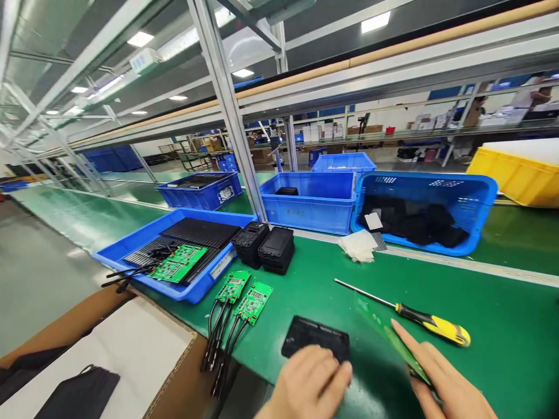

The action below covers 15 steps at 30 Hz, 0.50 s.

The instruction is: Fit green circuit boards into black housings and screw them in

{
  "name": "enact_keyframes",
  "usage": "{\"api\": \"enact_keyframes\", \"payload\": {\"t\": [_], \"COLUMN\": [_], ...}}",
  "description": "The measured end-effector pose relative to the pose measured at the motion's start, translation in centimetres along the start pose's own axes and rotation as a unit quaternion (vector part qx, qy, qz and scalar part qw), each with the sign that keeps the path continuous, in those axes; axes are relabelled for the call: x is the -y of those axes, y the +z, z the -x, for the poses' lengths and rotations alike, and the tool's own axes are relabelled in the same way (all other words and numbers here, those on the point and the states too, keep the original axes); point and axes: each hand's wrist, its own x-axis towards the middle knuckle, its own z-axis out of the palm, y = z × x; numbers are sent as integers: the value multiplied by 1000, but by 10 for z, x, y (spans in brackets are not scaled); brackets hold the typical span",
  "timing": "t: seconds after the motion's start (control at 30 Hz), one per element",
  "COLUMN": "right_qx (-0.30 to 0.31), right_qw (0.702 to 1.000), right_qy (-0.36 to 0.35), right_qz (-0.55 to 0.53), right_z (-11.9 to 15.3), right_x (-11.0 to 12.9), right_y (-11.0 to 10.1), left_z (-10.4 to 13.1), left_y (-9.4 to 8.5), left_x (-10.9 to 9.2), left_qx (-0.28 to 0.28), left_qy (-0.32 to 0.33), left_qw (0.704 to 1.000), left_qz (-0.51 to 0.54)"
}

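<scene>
My left hand [312, 378] rests with curled fingers on the near edge of a black plastic case [317, 336] lying on the green table. To the right, my right hand [441, 372] pinches a thin green piece [399, 343], blurred and tilted, between thumb and fingers. Just beyond it lies a screwdriver [432, 323] with a yellow and black handle. Two green circuit boards [254, 301] with black cables sit left of the case. Behind them stand stacked black cases [276, 249]. A pile of thin white pieces [358, 245] is near the table's back rail.
A shallow blue tray [131, 238] at left holds black panels and green boards. Blue bins [305, 212] and a blue basket [483, 209] with black pieces line the back, beside a yellow bin [515, 180]. A metal post [229, 110] rises behind; an open carton [174, 361] stands front left.
</scene>
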Motion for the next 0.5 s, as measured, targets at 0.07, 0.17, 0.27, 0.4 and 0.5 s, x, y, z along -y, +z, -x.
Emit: {"api": "enact_keyframes", "payload": {"t": [0.07, 0.17, 0.27, 0.4, 0.5], "right_qx": [-21, -10, 13, 13, -9], "right_qw": [992, 981, 979, 978, 985], "right_qy": [-83, -115, -125, -142, -132], "right_qz": [89, 153, 162, 151, 106], "right_z": [-8, -9, -4, 3, 4], "right_x": [6, 17, 24, 27, 29], "right_y": [-2, 5, 17, 28, 30], "left_z": [15, 34, 37, 15, 6], "left_y": [31, 46, 30, 6, 7], "left_x": [-14, -14, -2, 11, 14], "left_qx": [-4, -98, -141, -2, 91], "left_qy": [-42, -83, -2, 94, 109], "left_qw": [998, 990, 990, 990, 987], "left_qz": [44, 51, -25, -102, -71]}}
